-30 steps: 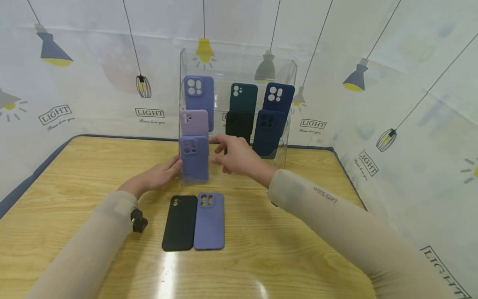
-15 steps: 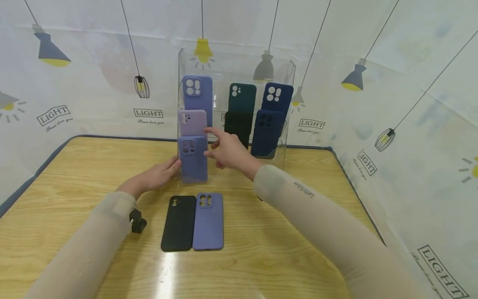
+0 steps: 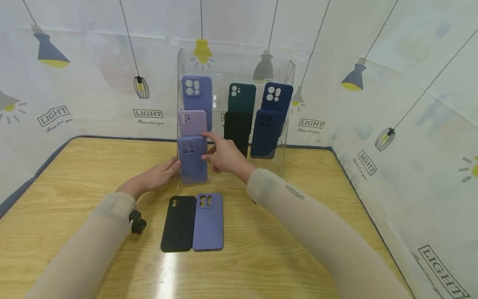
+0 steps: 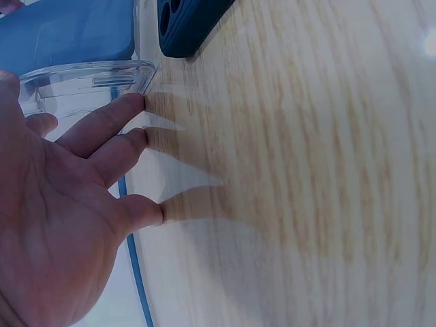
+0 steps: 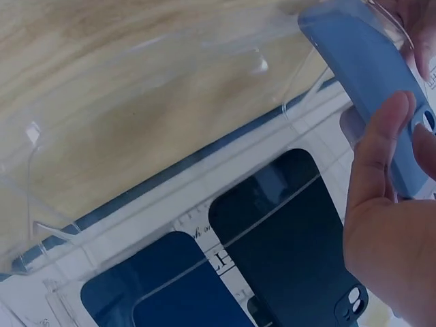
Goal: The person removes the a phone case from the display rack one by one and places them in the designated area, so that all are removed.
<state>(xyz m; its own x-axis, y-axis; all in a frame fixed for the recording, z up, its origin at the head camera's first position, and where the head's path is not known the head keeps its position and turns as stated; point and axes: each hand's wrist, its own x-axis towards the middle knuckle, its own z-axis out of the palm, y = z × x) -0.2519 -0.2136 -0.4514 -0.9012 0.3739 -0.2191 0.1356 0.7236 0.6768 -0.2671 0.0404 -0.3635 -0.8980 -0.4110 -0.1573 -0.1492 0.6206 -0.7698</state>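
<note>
A clear acrylic display stand [image 3: 239,68] holds several phone cases upright in tiers. My right hand [image 3: 225,158] is at the lowest periwinkle phone case [image 3: 194,166] on the left. Its index fingertip touches the case's top edge, and its thumb is at the right edge. Directly behind rises a lilac phone case [image 3: 193,122], with another periwinkle phone case [image 3: 197,99] above it. My left hand [image 3: 154,176] rests low against the stand's left side; the left wrist view shows its fingers [image 4: 102,129] extended beside the clear corner.
On the wooden table [image 3: 280,257], a black phone case [image 3: 178,224] and a periwinkle phone case [image 3: 208,226] lie side by side before the stand. Dark green [image 3: 242,95], black [image 3: 236,128] and navy [image 3: 266,137] cases fill the stand's middle and right columns. Printed fabric hangs behind.
My right hand has moved left onto the lowest periwinkle case, its index finger rising to the lilac case and then lowering to the lower case's top edge. The left hand stays put.
</note>
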